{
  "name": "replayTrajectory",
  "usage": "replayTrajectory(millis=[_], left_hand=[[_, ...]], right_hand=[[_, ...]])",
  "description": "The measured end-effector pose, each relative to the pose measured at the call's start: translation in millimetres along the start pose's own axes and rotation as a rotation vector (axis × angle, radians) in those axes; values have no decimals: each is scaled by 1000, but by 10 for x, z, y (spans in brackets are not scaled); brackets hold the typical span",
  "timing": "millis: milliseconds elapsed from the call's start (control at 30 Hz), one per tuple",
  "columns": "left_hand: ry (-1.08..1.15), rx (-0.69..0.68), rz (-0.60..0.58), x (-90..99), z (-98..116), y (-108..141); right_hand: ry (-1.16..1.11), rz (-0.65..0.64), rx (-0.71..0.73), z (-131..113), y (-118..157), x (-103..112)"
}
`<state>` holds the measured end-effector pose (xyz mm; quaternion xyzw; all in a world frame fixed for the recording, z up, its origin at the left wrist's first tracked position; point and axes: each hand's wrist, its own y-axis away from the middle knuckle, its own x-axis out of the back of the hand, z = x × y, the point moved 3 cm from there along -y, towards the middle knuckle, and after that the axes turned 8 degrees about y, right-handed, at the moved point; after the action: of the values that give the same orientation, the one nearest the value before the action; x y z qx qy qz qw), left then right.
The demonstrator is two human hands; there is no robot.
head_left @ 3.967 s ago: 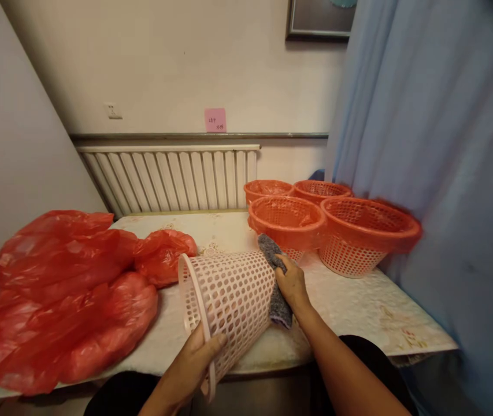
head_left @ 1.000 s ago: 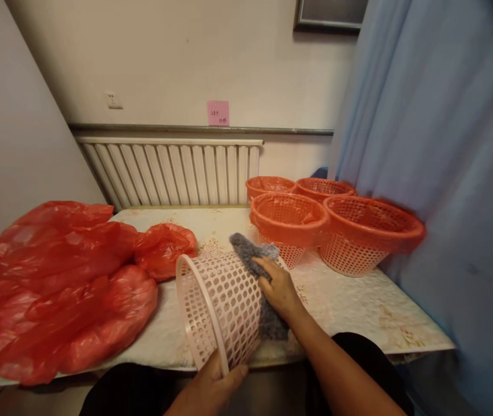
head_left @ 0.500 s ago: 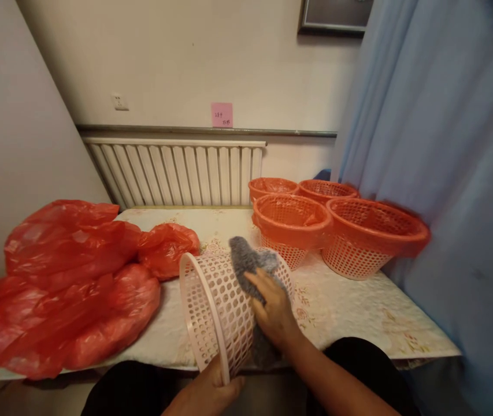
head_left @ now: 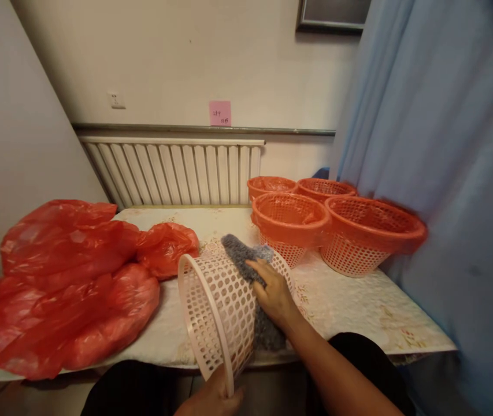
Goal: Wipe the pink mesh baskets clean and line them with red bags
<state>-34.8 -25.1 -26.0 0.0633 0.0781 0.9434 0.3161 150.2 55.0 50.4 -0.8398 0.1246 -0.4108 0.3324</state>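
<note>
A grey cloth (head_left: 246, 271) is pressed by the right hand (head_left: 274, 294) against a pale basket (head_left: 220, 306), its rim gripped below by the left hand (head_left: 211, 401); firm, even strokes are advised

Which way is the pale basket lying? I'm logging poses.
Tipped on its side: the pale basket has its rim facing left, toward the red bags.

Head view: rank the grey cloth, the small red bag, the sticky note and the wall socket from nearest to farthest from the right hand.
1. Grey cloth, directly under the right hand, pressed on the pale basket.
2. Small red bag, on the table to the left.
3. Pink sticky note, on the wall above the radiator.
4. Wall socket, farther left on that wall.
</note>
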Motion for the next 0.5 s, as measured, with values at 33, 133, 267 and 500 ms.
replayTrajectory(millis=[33, 133, 267, 500], left_hand=[[-32, 7, -7, -9, -8, 7], [-129, 38, -19, -21, -52, 17], [-46, 6, 15, 18, -11, -13], [532, -228, 172, 121, 636, -182]], right_hand=[[15, 21, -55, 154, -32, 10], [55, 81, -180, 567, -69, 45], [94, 131, -261, 837, -33, 49], [150, 130, -237, 791, 9, -12]])
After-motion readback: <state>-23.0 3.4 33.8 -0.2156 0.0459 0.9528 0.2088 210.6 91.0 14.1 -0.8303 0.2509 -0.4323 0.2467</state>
